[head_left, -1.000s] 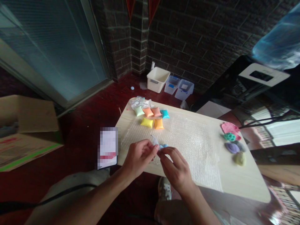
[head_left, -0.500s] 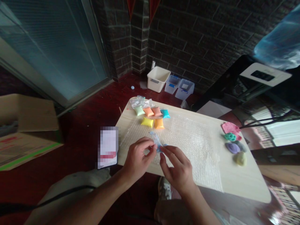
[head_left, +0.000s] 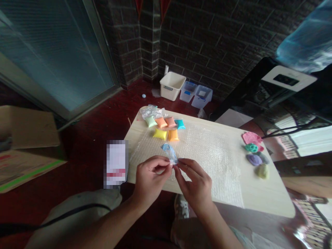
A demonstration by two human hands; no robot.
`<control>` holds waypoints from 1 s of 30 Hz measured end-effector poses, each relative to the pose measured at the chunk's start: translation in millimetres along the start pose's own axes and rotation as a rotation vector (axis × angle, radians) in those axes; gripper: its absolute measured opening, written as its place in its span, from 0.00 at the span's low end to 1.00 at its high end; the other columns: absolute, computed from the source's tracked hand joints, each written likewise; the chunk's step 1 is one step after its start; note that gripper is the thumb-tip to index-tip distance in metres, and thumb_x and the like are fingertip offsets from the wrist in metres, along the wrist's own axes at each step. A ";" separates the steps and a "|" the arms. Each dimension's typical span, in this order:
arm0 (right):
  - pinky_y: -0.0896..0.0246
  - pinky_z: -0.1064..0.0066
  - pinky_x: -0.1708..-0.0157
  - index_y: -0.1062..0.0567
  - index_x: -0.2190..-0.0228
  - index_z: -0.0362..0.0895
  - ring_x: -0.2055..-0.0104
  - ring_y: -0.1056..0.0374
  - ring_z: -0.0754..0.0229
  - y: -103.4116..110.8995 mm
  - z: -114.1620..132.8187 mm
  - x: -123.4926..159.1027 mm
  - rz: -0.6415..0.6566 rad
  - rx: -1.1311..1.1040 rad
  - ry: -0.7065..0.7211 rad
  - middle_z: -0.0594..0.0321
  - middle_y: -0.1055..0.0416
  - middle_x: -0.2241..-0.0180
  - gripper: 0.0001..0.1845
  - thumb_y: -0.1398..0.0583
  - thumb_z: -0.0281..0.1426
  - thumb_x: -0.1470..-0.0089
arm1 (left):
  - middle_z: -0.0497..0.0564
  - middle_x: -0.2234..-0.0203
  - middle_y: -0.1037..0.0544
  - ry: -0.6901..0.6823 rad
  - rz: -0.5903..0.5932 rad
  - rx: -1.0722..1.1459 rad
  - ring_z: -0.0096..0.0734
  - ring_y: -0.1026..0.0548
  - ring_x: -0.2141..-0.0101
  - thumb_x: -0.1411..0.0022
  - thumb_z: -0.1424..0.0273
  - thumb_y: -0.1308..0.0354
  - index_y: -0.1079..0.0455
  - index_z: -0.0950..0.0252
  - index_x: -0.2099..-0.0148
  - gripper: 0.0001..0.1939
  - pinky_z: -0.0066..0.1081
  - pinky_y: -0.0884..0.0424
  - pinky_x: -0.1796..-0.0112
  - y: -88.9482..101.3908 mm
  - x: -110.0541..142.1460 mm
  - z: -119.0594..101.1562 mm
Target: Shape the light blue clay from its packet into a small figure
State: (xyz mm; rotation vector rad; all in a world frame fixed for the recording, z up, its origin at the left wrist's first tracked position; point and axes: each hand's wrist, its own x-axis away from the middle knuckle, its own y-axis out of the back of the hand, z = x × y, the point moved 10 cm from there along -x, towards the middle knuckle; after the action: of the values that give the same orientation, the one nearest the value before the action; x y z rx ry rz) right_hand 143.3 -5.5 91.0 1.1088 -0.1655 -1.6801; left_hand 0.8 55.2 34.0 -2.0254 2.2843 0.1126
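Observation:
A clear plastic packet with blue clay is pinched at its near edge between my two hands, over the bubble wrap. My left hand grips the packet's edge from the left with thumb and forefinger. From the right, my right hand pinches the same edge, fingertips almost touching the left ones. Just beyond lie a yellow packet and an orange packet. Behind them sit a pale green packet, two peach-coloured packets and a turquoise packet.
Crumpled clear plastic lies at the table's far left corner. Pink clay, a green lump, a purple lump and a yellowish lump sit at the right. Bins stand on the floor; a cardboard box is left.
My right fingers have come in against my left fingertips on the packet's near edge. The blue part of the packet now points away from me, more exposed beyond my fingers. The view has shifted slightly.

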 end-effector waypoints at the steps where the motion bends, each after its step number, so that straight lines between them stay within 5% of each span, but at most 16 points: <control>1: 0.20 0.62 0.60 0.17 0.59 0.44 0.59 0.19 0.52 0.3 -0.8 0.2 -0.003 -0.008 -0.011 0.53 0.18 0.60 0.08 0.35 0.23 0.38 | 0.54 0.67 0.18 0.003 -0.012 0.017 0.33 0.20 0.67 0.39 0.71 0.33 0.23 0.65 0.69 0.06 0.29 0.21 0.65 0.5 1.4 0.6; 12: 0.19 0.61 0.60 0.15 0.67 0.47 0.61 0.18 0.52 -7.9 -34.0 0.8 0.047 -0.255 -0.324 0.56 0.15 0.62 0.05 0.33 0.27 0.42 | 0.52 0.68 0.17 -0.169 0.008 -0.175 0.35 0.19 0.66 0.37 0.72 0.34 0.23 0.63 0.68 0.06 0.31 0.23 0.63 -1.7 9.3 -16.3; 24: 0.20 0.71 0.71 0.18 0.66 0.44 0.72 0.19 0.60 6.0 -24.6 5.6 -0.114 -0.085 -0.274 0.59 0.16 0.66 0.04 0.35 0.26 0.41 | 0.49 0.72 0.19 -0.327 -0.031 -0.201 0.30 0.19 0.69 0.40 0.78 0.35 0.26 0.64 0.70 0.07 0.27 0.23 0.65 -4.4 12.2 -34.5; 30: 0.21 0.72 0.71 0.20 0.62 0.44 0.72 0.20 0.61 1.4 -35.5 12.4 -0.078 -0.157 -0.356 0.61 0.17 0.68 0.03 0.35 0.28 0.39 | 0.49 0.72 0.20 -0.156 -0.062 -0.049 0.28 0.20 0.70 0.39 0.76 0.34 0.26 0.65 0.69 0.07 0.23 0.22 0.66 1.7 3.7 -12.5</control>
State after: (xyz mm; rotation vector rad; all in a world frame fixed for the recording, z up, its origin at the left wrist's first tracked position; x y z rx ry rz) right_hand 170.1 -2.2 64.8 0.7020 -0.2144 -1.9163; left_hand -1.5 50.3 46.0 -2.0299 2.1433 0.3142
